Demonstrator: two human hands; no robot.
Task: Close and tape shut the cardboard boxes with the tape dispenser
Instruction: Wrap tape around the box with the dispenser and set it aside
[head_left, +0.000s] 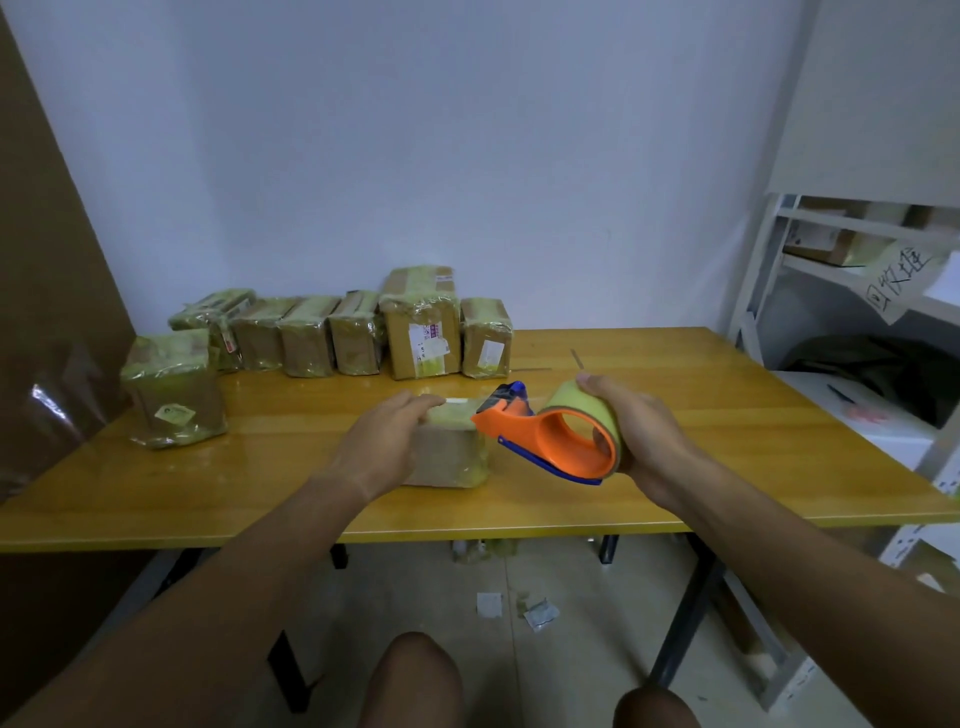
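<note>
My left hand (382, 447) rests flat on the small brown cardboard box (453, 453) mid-table; just right of it, my right hand (641, 434) grips the orange tape dispenser (550, 439). Behind the box, taped parcels (358, 332) look finished; this one seems partly wrapped.

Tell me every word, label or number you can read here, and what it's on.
Nothing reads clearly.
Paper sign on the shelf: handwritten characters, not legible.
Shipping label on the tall box: print too small.
Sticker on the left box: blurred.
Label on the end box: blurred.
</note>
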